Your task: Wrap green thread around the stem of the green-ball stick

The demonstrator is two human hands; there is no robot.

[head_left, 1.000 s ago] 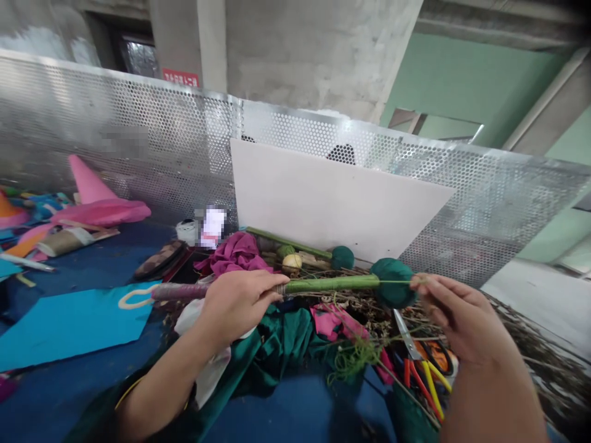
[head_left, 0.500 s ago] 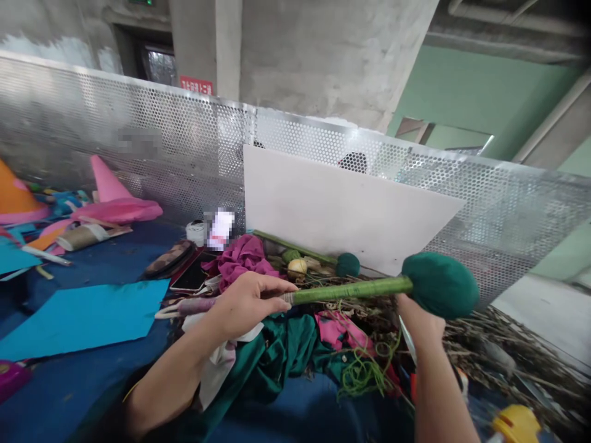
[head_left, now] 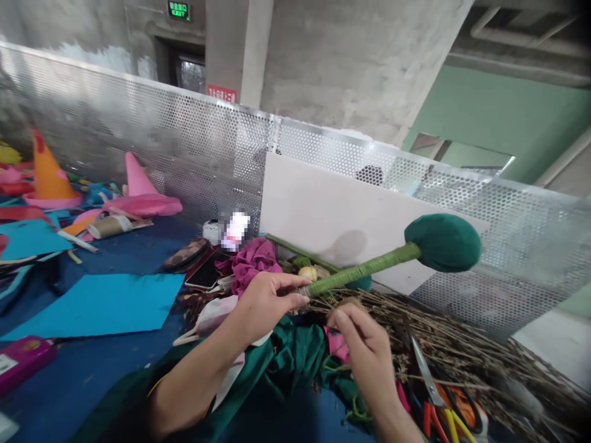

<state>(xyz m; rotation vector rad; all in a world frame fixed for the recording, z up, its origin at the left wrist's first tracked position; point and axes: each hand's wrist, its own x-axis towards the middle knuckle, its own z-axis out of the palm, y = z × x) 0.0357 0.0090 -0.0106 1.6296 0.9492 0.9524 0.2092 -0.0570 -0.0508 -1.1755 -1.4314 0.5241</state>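
Gripping a slender, green, thread-wrapped stick with a rounded, dark-green fabric head, the fingers of the left hand hold it slanting above dry brown stems on the blue counter. The right hand curls its fingers just below; whether they pinch anything is unclear.

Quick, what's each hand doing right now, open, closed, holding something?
Left hand: closed around the green stick.
Right hand: fingers curled, below the stick; can't tell whether it holds anything.
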